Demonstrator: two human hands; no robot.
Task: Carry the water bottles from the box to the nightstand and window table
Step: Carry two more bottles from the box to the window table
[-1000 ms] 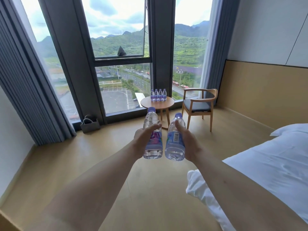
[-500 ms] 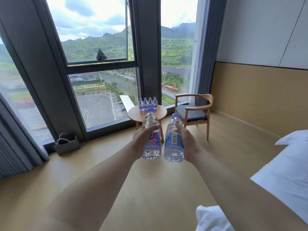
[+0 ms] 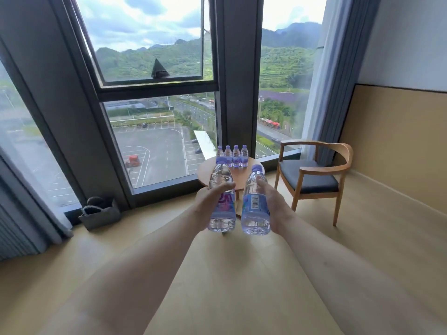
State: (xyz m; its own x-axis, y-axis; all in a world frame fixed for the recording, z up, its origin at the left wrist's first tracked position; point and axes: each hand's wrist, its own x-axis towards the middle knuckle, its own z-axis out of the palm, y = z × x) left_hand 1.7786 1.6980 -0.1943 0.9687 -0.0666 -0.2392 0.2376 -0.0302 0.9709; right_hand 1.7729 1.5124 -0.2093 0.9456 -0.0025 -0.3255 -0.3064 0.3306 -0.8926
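Both arms are stretched forward, each hand holding a clear water bottle upright. My left hand grips the left water bottle, which has a purple label. My right hand grips the right water bottle, its barcode facing me. Just beyond them stands the round wooden window table, partly hidden behind the held bottles. A row of several small water bottles stands on its far side, by the window. The box and nightstand are out of view.
A wooden armchair with a dark seat stands right of the table. A grey bag sits on the floor by the window at left. Floor-to-ceiling windows and curtains line the back; wood floor lies between me and the table.
I have moved closer to the window table, which now looks larger and sits right behind the bottles. The bed has dropped out of view. Both hands still hold their bottles.
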